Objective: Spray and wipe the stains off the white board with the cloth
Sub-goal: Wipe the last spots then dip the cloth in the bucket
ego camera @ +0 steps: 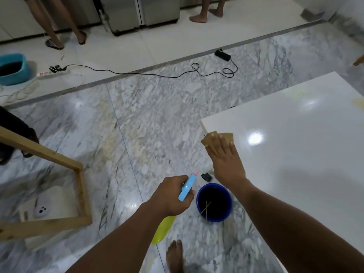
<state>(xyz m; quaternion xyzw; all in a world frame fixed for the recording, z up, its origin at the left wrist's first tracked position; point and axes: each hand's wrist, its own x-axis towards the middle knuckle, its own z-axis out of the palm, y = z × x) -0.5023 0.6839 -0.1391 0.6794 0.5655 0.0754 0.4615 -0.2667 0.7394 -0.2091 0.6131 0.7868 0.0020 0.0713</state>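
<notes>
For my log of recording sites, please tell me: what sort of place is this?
Probably a room in a home, beside a kitchen: a polished marble floor, steel appliances that look like fridges at the far wall, and a barefoot person standing there.

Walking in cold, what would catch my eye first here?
The right hand presses a tan cloth flat on the near corner of the glossy white board. The left hand grips a spray bottle, blue head and yellow body, over the marble floor. A blue bucket stands on it beside the board.
</notes>
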